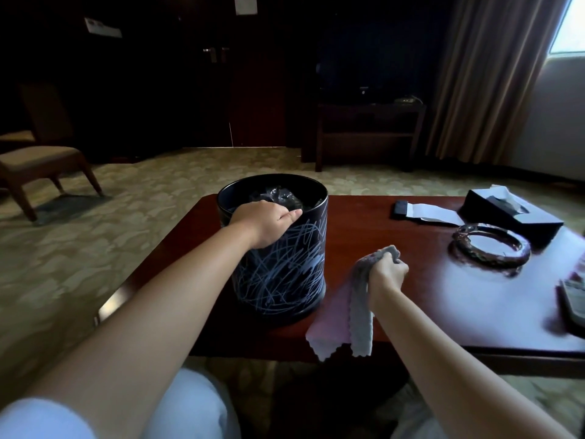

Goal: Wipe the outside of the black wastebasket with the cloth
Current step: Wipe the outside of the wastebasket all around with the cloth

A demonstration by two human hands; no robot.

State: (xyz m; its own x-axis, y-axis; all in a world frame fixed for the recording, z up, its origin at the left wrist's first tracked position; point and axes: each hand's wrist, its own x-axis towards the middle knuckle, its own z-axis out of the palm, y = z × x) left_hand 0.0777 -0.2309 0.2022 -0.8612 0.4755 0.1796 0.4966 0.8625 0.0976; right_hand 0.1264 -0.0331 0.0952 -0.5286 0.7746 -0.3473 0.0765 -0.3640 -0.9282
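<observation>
my right hand [386, 271] grips the cloth [354, 307] beside the black wastebasket [281, 264] on the table [411, 296], left hand [267, 223] holds its rim, wiping not started, next i'd press cloth to the wall.

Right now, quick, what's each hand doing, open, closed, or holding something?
Left hand: closed, gripping the near rim of the black wastebasket.
Right hand: closed, holding the bunched cloth, which hangs beside the wastebasket.
</observation>
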